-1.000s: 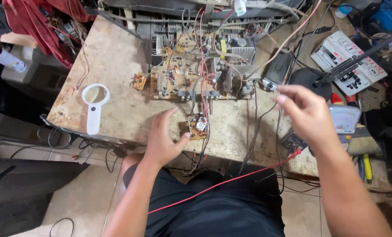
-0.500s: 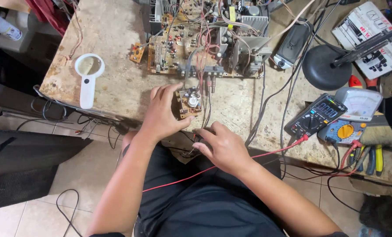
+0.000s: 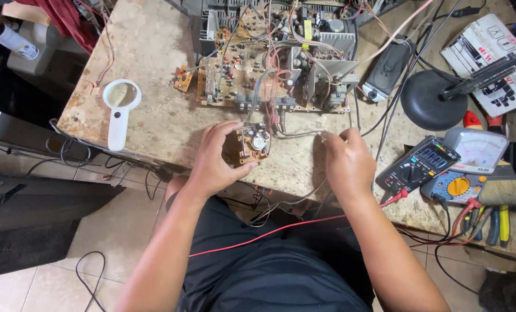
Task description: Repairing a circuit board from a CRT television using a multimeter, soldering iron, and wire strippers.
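Observation:
My left hand (image 3: 214,159) grips a small brown circuit board (image 3: 252,144) near the front edge of the worn workbench (image 3: 154,52). Wires run from that small board up to a large circuit board (image 3: 269,69) crowded with parts and heat sinks. To the right, my right hand (image 3: 347,159) pinches a thin grey wire (image 3: 298,134) that leads toward the small board. A red test lead (image 3: 269,231) crosses my lap below both hands.
A white magnifying glass (image 3: 119,107) lies at the left. A dark digital multimeter (image 3: 419,164), an analog meter (image 3: 477,150) and a blue-orange meter (image 3: 454,186) sit at the right, with pliers (image 3: 497,222) beside them. A black lamp base (image 3: 434,98) stands behind.
My right hand came down from the meters, passed in front of my body and now holds the grey wire on the bench. My left hand stayed on the small board.

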